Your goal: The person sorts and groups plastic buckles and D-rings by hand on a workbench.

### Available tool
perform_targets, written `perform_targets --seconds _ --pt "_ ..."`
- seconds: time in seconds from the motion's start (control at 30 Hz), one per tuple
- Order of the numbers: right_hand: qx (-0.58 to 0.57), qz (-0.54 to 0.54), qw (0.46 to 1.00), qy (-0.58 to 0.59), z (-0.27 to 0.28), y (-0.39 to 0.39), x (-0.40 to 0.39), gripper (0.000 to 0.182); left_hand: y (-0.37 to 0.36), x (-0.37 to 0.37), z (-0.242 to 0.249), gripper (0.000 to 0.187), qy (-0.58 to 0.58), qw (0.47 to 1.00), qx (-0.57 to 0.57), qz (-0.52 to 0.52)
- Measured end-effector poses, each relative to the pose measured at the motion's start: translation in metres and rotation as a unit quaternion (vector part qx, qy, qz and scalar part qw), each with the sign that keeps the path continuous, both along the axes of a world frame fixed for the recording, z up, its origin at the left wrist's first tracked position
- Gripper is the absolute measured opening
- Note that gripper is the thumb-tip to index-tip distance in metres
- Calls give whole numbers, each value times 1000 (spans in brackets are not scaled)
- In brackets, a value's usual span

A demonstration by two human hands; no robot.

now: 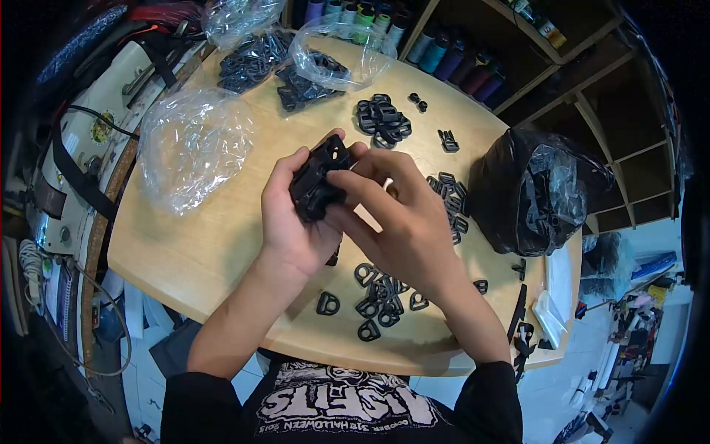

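Note:
Above the middle of the table, my left hand is closed around a bundle of black plastic buckles. How many pieces it holds is hard to tell. My right hand reaches over from the right, its thumb and fingers pressed on the bundle's near side; the fingertips are partly hidden. Below the hands lies a loose group of black D-shaped rings, with one ring apart to the left. Rectangular black slider buckles are partly covered by my right hand.
A heap of black buckles lies farther back, near a side-release buckle. Clear plastic bags are at the left and back. A black bag stands on the right. A sewing machine borders the left; thread spools fill a shelf.

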State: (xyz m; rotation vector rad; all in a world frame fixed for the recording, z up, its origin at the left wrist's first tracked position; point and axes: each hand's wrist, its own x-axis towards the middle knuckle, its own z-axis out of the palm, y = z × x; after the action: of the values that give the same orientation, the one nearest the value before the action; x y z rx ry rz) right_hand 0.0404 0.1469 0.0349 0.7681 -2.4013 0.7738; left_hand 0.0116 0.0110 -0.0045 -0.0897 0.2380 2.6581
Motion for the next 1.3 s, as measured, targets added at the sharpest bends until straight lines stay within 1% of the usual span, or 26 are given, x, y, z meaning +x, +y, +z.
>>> perform_targets --seconds 0.03,0.1,0.17,0.2,0.23,0.27,0.3,0.33,0.37,0.4,0.43,0.53,0.57,0.63,0.67,0.7,0.77,0.8,0.87,0.9,0.97,1.0,1.03,1.1,1.23,1.3 --pt "-1 2 1000 0 -3 -1 -4 34 -2 -1 -1 42 19 1000 17 -12" --pt "-27 22 999 27 -8 -2 -9 34 -6 -4 2 43 18 1000 0 -5" --pt "-45 39 998 27 -2 -1 -7 33 -9 -7 3 42 9 1000 24 17" --pt "-97 53 994 -19 0 2 -7 31 -11 -9 -1 41 24 997 74 12" --pt "-149 66 985 -65 2 5 -7 30 -14 -11 -1 41 24 997 74 11" --pt "-234 81 962 -116 -5 10 -9 23 -17 -12 0 40 16 995 94 20" --pt "-324 43 919 -222 -9 15 -6 18 -19 -13 2 39 8 993 113 30" --pt "-329 13 904 -272 -10 23 -7 18 -20 -14 4 38 -5 989 136 53" --pt "-334 -16 886 -321 -11 31 -10 18 -23 -14 5 38 -4 989 137 54" --pt "-301 -35 904 -302 -20 37 -13 19 -24 -14 7 37 0 988 136 69" --pt "-208 -88 924 -308 -24 44 -12 19 -25 -16 8 37 6 987 136 82" --pt "-88 -157 946 -271 -35 57 -12 17 -29 -19 7 37 13 986 138 88" --pt "-88 -157 946 -270 -38 64 -17 17 -31 -19 7 37 17 986 139 89" --pt "-78 -231 936 -255 -42 79 -30 19 -30 -19 6 37 29 986 143 83" --pt "-85 -237 947 -200 -47 86 -38 21 -29 -18 7 37 24 987 137 84" --pt "-112 -240 943 -203 -49 94 -47 21 -27 -18 8 37 20 988 131 85" --pt "-85 -240 957 -136 -50 100 -65 21 -27 -18 4 39 39 986 141 78" --pt "-86 -240 958 -134 -51 101 -77 21 -27 -18 2 41 56 985 150 70" --pt "-34 -231 970 -71 -56 100 -96 19 -26 -18 1 40 51 985 149 67" --pt "-35 -230 970 -70 -56 95 -101 19 -26 -17 1 40 44 986 148 65" --pt "-20 -195 978 -67 -55 83 -111 17 -24 -17 7 38 32 988 136 68" --pt "24 -196 978 -65 -52 75 -110 18 -23 -16 9 36 15 990 125 70" --pt "24 -193 979 -66 -50 71 -109 18 -24 -15 9 36 15 989 124 73" --pt "122 -228 961 -97 -49 65 -107 17 -24 -15 10 36 8 990 116 76" --pt "125 -226 964 -71 -47 61 -99 15 -24 -15 11 36 3 990 121 77" --pt "38 -204 977 -53 -37 55 -92 14 -23 -14 12 37 0 991 115 74"
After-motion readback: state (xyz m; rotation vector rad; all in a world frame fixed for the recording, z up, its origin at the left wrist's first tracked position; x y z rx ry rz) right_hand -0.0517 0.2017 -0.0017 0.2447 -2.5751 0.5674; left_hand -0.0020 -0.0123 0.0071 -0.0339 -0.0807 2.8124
